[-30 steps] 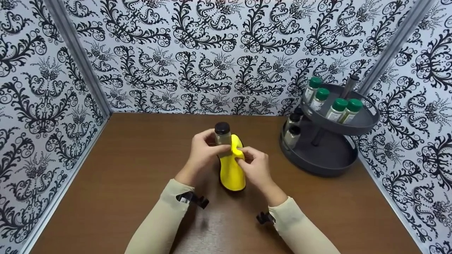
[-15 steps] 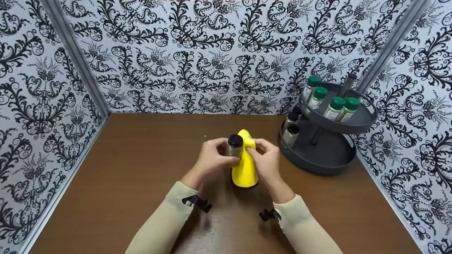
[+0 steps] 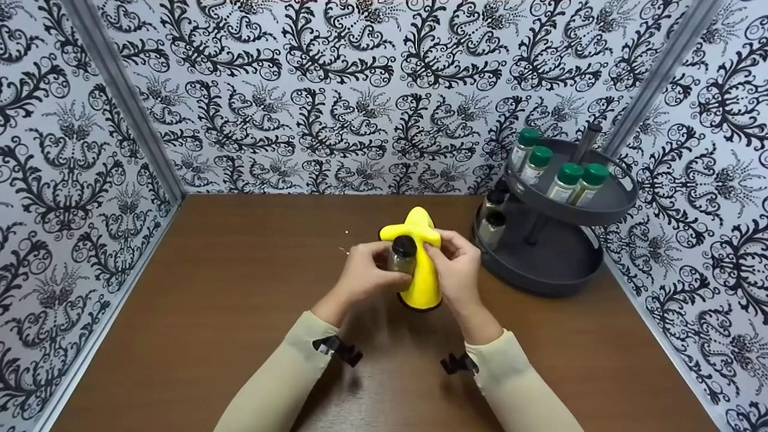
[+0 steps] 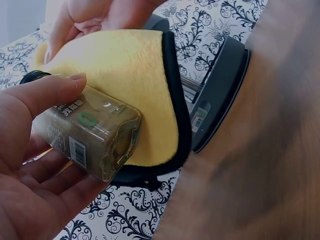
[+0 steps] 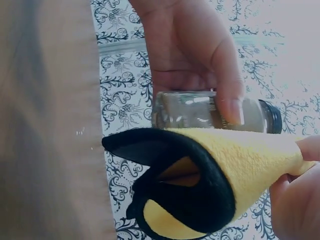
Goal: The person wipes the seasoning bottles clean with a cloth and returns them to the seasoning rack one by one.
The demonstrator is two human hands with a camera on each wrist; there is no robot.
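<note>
My left hand grips a square glass spice jar with a black cap, thumb on one side and fingers round the other. Brown-grey powder seems to fill the jar, and its label has a barcode. Right beside it hangs a yellow cloth with black edging, pinched near its top by my right hand. The cloth lies against the jar's side and flares out below in a curled cone, its black rim facing the right wrist camera. Both are held above the brown table.
A dark two-tier turntable rack stands at the back right. Several green-capped jars sit on its upper tier, and black-capped jars on the lower left. Small pale specks lie on the table left of the hands. Patterned walls enclose the table.
Both hands have shifted right with the jar and cloth. The jar has come lower in view, and a fold of the cloth now sticks out leftward behind its cap.
</note>
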